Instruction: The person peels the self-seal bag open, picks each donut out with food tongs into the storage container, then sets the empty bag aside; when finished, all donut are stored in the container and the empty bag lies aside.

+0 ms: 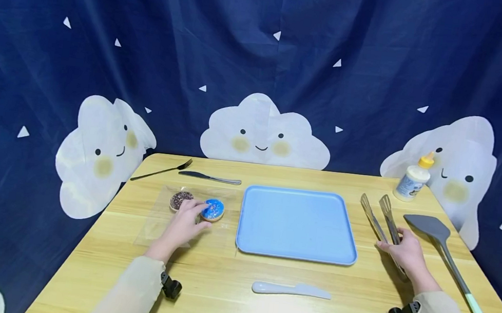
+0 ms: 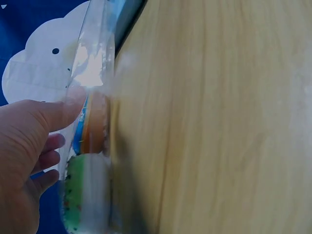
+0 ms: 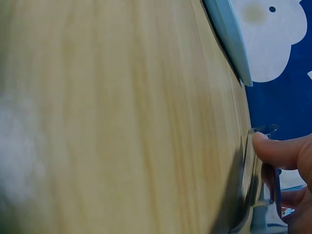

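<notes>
On the left, my left hand [image 1: 186, 220] reaches over a clear plastic box [image 1: 155, 225] with doughnuts. Its fingertips are at the left edge of a blue-iced doughnut [image 1: 213, 210]; the thumb lies in front. A dark sprinkled doughnut [image 1: 181, 200] sits just behind the fingers. In the left wrist view a green-iced doughnut [image 2: 74, 195] shows beside the blue one, and the thumb [image 2: 66, 111] is at the clear plastic. My right hand [image 1: 406, 251] holds metal tongs [image 1: 375, 222] between thumb and fingers, their slotted ends apart and pointing away.
A blue tray [image 1: 295, 255] lies between the hands, a pale plastic knife [image 1: 291, 290] in front. A black fork [image 1: 161, 171] and table knife [image 1: 209, 177] lie behind the box. At the right are a grey-headed turner [image 1: 452, 264] and a yellow-capped bottle [image 1: 412, 180].
</notes>
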Demonstrator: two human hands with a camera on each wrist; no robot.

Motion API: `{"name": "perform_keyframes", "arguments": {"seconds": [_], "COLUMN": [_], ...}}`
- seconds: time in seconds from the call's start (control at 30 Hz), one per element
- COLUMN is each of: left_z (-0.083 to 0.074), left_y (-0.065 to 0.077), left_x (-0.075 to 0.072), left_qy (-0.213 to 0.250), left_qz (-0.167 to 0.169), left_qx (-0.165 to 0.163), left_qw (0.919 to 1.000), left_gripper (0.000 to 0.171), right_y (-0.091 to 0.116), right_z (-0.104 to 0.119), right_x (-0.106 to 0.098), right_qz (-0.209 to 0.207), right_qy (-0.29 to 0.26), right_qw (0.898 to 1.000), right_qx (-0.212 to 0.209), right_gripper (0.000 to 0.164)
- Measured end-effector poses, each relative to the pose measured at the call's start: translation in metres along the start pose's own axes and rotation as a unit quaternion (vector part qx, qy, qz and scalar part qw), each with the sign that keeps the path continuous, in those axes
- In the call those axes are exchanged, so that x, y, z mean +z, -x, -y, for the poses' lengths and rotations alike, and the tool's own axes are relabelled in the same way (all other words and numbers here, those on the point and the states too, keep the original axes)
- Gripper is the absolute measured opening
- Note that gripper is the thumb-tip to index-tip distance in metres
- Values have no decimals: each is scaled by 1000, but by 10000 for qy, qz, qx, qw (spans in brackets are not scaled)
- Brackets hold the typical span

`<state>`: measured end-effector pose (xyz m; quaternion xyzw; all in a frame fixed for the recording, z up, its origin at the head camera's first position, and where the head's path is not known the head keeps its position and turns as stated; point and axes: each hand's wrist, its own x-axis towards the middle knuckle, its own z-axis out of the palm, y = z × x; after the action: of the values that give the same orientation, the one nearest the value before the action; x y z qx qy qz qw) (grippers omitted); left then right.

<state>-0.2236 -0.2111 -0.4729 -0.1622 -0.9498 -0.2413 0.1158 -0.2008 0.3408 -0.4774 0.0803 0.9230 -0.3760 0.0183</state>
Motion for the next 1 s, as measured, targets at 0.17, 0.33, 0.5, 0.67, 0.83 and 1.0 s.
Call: {"name": "perform_keyframes", "arguments": {"seconds": [0.17, 0.33, 0.5, 0.67, 0.83, 1.0], "left_z": [-2, 0, 2, 3, 5, 6], "left_y": [-2, -3, -5, -7, -8, -9], "left_x": [9, 16, 21, 23, 25, 23], "left_qy": [-432, -871, -1011, -1166, -1466, -1807], "left_qz": [-176, -618, -1108, -1412, -1289, -939], "left_qx": [137, 428, 849, 1286, 1383, 1388], "left_qw": [9988, 9934, 9850, 9746, 9710, 9691], "left_gripper": [58, 42, 21, 11, 9, 6], "right_y": [0, -1, -1, -1, 0, 4], "right_z": [0, 0, 0, -2, 0, 1], "right_x": [-1, 0, 1, 0, -2, -4], "right_qz": [-54, -45, -90, -196, -299, -301], "right_qy": [56, 124, 211, 286, 409, 390], "right_qw": [10000, 9999, 9997, 9992, 9987, 9988], "right_qx": [40, 78, -2, -186, -113, -23], "right_gripper": [87, 84, 77, 64, 58, 56]}}
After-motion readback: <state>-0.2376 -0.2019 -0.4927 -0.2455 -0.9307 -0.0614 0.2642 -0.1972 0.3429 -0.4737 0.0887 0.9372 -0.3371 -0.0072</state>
